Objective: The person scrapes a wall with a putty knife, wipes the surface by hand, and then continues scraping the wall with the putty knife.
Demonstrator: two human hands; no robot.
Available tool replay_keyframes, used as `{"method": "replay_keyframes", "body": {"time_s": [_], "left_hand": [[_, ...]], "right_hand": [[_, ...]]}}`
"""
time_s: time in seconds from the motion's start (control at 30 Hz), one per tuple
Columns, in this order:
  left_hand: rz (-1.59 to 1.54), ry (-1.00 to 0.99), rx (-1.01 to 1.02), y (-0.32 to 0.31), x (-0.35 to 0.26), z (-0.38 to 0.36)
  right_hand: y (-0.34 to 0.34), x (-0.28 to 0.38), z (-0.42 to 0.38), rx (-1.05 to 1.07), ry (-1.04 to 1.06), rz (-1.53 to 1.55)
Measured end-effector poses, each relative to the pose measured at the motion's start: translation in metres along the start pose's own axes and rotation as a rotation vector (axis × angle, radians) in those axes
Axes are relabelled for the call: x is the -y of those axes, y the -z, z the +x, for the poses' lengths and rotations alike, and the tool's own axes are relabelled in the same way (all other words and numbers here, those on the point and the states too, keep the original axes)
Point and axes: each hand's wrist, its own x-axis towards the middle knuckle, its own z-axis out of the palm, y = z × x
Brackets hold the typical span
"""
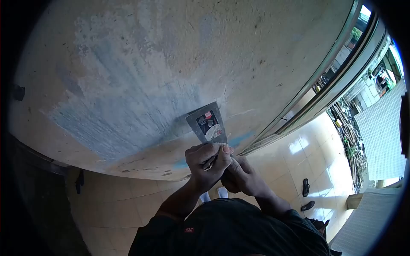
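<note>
A scraper with a wide metal blade and a dark, partly worn label points up toward the wall. Its blade edge lies at or very close to the wall surface; exact contact is hard to judge. My left hand is closed around the lower end of the scraper. Pressed against it, my right hand is closed there too, and the fingers of both overlap. The handle is mostly hidden by my hands. Left of the blade, a rough grey-white patch with streaks spreads over the beige wall.
On the right, a window frame runs along the wall's edge. Tiled floor lies below, with two dark sandals on it. Beyond stand piled sticks and a pale mesh sheet. A dark opening is at lower left.
</note>
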Motion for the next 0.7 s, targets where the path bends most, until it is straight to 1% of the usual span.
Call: {"method": "replay_keyframes", "body": {"time_s": [0.07, 0.1, 0.17, 0.2, 0.23, 0.3, 0.33, 0.37, 0.43, 0.47, 0.5, 0.57, 0.63, 0.67, 0.7], "left_hand": [[-0.040, 0.131, -0.067, -0.002, 0.005, -0.015], [0.006, 0.143, -0.024, 0.012, -0.003, -0.022], [0.029, 0.128, -0.056, 0.006, 0.008, -0.033], [0.020, 0.129, -0.063, 0.002, 0.007, -0.031], [0.019, 0.132, -0.075, 0.001, 0.007, -0.030], [-0.019, 0.067, 0.011, -0.001, 0.006, -0.029], [-0.020, 0.044, -0.004, -0.005, 0.004, -0.028], [-0.021, 0.037, -0.010, -0.007, 0.004, -0.028], [-0.040, -0.003, -0.018, -0.008, 0.006, -0.027], [-0.034, -0.012, -0.018, -0.007, 0.009, -0.026], [-0.068, -0.019, -0.011, -0.006, 0.013, -0.027], [-0.093, -0.026, -0.002, -0.004, 0.019, -0.027], [-0.057, -0.039, 0.092, -0.003, 0.023, -0.024], [-0.078, -0.087, 0.101, -0.003, 0.030, -0.024], [-0.073, -0.091, 0.104, -0.002, 0.034, -0.026]], "right_hand": [[0.001, -0.013, -0.006, -0.041, -0.038, 0.050], [-0.014, -0.028, -0.008, -0.021, -0.023, 0.109], [-0.012, -0.042, -0.016, -0.196, 0.264, -0.127], [-0.012, -0.051, -0.022, -0.347, 0.409, -0.230], [-0.008, -0.062, -0.024, -0.342, 0.400, -0.237], [0.009, -0.087, -0.020, -0.435, 0.958, -0.491], [0.021, -0.087, -0.027, -0.437, 0.942, -0.651], [0.027, -0.086, -0.029, -0.430, 0.946, -0.656], [0.022, -0.064, -0.032, -0.151, 0.882, -0.501], [0.011, -0.064, -0.031, -0.177, 0.823, -0.307], [0.010, -0.061, -0.033, -0.169, 0.828, -0.304], [0.009, -0.056, -0.038, -0.076, 0.561, -0.320], [0.006, -0.056, -0.032, -0.080, 0.568, -0.292], [0.012, -0.062, -0.027, -0.111, 0.658, -0.364], [0.015, -0.065, -0.023, -0.144, 0.750, -0.438]]}}
